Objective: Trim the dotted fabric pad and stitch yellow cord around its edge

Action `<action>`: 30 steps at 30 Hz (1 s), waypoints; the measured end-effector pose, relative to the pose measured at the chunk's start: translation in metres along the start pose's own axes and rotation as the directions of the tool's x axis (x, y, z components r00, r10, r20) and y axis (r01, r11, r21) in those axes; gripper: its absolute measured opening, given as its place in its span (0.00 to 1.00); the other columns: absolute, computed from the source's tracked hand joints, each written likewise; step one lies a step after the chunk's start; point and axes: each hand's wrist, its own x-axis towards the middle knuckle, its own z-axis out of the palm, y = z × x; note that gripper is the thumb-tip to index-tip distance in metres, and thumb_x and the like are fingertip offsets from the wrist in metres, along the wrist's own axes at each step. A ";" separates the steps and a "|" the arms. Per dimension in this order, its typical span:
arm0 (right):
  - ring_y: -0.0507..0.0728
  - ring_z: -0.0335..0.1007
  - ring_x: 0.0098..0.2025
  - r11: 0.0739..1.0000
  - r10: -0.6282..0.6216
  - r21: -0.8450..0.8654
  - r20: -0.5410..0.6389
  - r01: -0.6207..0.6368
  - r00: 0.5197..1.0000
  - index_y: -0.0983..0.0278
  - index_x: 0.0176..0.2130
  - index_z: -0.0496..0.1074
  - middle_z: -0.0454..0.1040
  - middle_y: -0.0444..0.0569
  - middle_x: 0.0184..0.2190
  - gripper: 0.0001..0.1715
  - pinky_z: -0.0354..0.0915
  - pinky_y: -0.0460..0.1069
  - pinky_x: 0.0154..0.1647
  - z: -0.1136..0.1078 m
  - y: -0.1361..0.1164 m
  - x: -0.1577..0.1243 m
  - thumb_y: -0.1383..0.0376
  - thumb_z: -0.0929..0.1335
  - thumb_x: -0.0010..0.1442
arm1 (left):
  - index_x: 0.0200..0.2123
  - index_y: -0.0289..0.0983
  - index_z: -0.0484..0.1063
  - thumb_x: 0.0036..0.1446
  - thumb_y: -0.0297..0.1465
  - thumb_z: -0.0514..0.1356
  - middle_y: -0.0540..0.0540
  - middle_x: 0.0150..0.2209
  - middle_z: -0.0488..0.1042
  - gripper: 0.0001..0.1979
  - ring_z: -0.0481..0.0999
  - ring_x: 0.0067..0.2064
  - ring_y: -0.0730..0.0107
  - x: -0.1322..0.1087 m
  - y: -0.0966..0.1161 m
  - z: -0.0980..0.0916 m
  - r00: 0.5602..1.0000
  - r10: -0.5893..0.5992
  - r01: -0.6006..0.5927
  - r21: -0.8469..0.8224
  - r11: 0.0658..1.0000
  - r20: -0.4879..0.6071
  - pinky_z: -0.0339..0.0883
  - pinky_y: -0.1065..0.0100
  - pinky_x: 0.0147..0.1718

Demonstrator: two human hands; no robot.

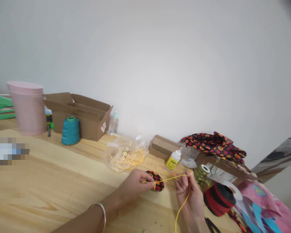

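Note:
My left hand (142, 183) pinches a small black fabric piece (159, 181) with a red and orange print, along with the yellow cord at its edge. From there the yellow cord (171, 178) runs taut to my right hand (190, 194). The fingers of that hand are closed on the cord, and its loose end hangs down past the palm. Part of the fabric piece is hidden behind the left fingers. A clear plastic bag (127, 155) with more yellow cord lies just beyond the left hand. Behind the right hand stands a white glue bottle (173, 160) with a yellow label.
At the left stand a pink bin (27, 108), a teal thread cone (70, 132) and an open cardboard box (87, 124). A spray bottle (113, 124) is by the wall. Crowding the right are printed fabric (215, 144), a red and black ribbon roll (218, 199) and pink cloth (264, 200).

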 end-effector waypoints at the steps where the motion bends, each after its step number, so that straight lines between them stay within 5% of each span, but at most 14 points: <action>1: 0.46 0.53 0.17 0.989 -0.090 -0.120 -0.030 0.086 0.996 0.63 0.28 0.63 0.57 0.36 0.15 0.08 0.55 0.41 0.19 -0.001 0.000 0.000 0.61 0.66 0.50 | 0.25 0.33 0.75 0.43 0.33 0.57 0.47 0.26 0.77 0.10 0.73 0.31 0.66 0.000 0.000 0.000 1.000 -0.006 0.006 -0.002 1.000 -0.006 0.62 0.72 0.29; 4: 0.51 0.62 0.32 0.758 -0.412 -0.562 -0.018 0.332 0.911 0.62 0.40 0.64 0.66 0.43 0.29 0.15 0.58 0.47 0.34 -0.002 0.002 -0.002 0.60 0.65 0.52 | 0.24 0.33 0.75 0.42 0.32 0.58 0.48 0.25 0.77 0.09 0.73 0.31 0.66 -0.001 0.001 -0.001 0.999 -0.015 0.016 0.004 1.000 -0.033 0.62 0.72 0.29; 6: 0.57 0.59 0.42 0.442 -0.506 -0.770 0.209 0.460 0.837 0.61 0.43 0.65 0.64 0.49 0.40 0.19 0.55 0.53 0.42 -0.001 0.005 -0.005 0.61 0.66 0.50 | 0.24 0.33 0.75 0.43 0.32 0.58 0.48 0.25 0.77 0.09 0.73 0.31 0.66 -0.002 0.001 -0.002 1.000 -0.002 0.002 -0.003 1.000 -0.031 0.62 0.73 0.29; 9: 0.62 0.56 0.47 0.009 -0.355 -0.773 0.591 0.635 0.724 0.58 0.38 0.71 0.62 0.51 0.45 0.14 0.51 0.59 0.46 0.005 0.013 -0.010 0.61 0.67 0.48 | 0.25 0.33 0.76 0.44 0.30 0.57 0.48 0.26 0.77 0.09 0.73 0.31 0.66 -0.002 0.001 -0.002 1.000 0.026 -0.026 -0.043 0.999 0.007 0.62 0.73 0.29; 12: 0.63 0.57 0.47 -0.160 -0.183 -0.720 0.694 0.676 0.696 0.54 0.34 0.73 0.66 0.48 0.42 0.09 0.44 0.63 0.49 0.007 0.021 -0.011 0.60 0.67 0.49 | 0.26 0.33 0.76 0.43 0.29 0.57 0.48 0.26 0.77 0.09 0.72 0.31 0.66 -0.002 0.002 -0.002 0.999 0.043 -0.042 -0.058 0.997 0.014 0.62 0.73 0.29; 19: 0.59 0.63 0.41 -0.120 -0.098 -0.761 0.649 0.638 0.755 0.53 0.32 0.73 0.71 0.45 0.34 0.07 0.37 0.65 0.51 0.000 0.026 -0.007 0.63 0.65 0.52 | 0.25 0.32 0.76 0.44 0.30 0.57 0.48 0.24 0.76 0.09 0.72 0.28 0.69 -0.001 0.004 -0.004 0.999 0.028 -0.026 -0.095 0.995 0.020 0.62 0.73 0.28; 22: 0.56 0.65 0.36 0.027 -0.098 -0.781 0.619 0.624 0.779 0.57 0.31 0.73 0.72 0.46 0.30 0.08 0.49 0.59 0.48 0.003 0.028 -0.009 0.65 0.64 0.53 | 0.25 0.32 0.76 0.45 0.31 0.57 0.48 0.25 0.76 0.09 0.72 0.28 0.69 0.000 0.002 -0.005 0.999 0.031 -0.028 -0.114 0.993 0.031 0.61 0.73 0.28; 26: 0.54 0.66 0.32 0.280 -0.076 -0.779 0.565 0.561 0.822 0.62 0.33 0.73 0.71 0.48 0.28 0.11 0.61 0.48 0.33 0.005 0.033 -0.012 0.66 0.61 0.56 | 0.26 0.32 0.75 0.45 0.31 0.58 0.47 0.25 0.77 0.09 0.72 0.28 0.69 0.002 0.001 -0.006 0.998 0.011 0.001 -0.187 0.982 0.060 0.62 0.72 0.28; 30: 0.52 0.65 0.29 0.333 -0.090 -0.789 0.518 0.516 0.851 0.63 0.33 0.72 0.70 0.47 0.26 0.11 0.61 0.46 0.30 0.005 0.037 -0.014 0.66 0.61 0.56 | 0.26 0.32 0.76 0.45 0.32 0.58 0.47 0.25 0.77 0.10 0.73 0.28 0.69 0.003 0.000 -0.007 0.997 0.015 0.002 -0.235 0.972 0.070 0.62 0.72 0.29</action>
